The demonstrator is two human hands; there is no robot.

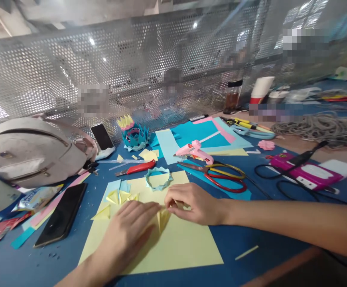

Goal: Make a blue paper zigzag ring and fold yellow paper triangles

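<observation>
Left hand (pixel 133 231) lies flat, fingers together, pressing a small folded yellow paper piece (pixel 162 218) onto the large yellow sheet (pixel 185 243). Right hand (pixel 191 205) pinches the piece's upper edge, its grip nearly closed. Just beyond both grips lies a pale blue paper ring (pixel 158 178); red-handled scissors (pixel 221 175) lie beyond the right grip on the bench (pixel 251 235).

Yellow paper sheet (pixel 188 243) on a blue table (pixel 251 235), red-handled scissors (pixel 221 177) (yellow-trimmed, seemingly), pink glue gun (pixel 195 151).

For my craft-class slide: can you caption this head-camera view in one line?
Left hand and right hand press a small yellow paper fold on a yellow sheet, scissors nearby.
</observation>
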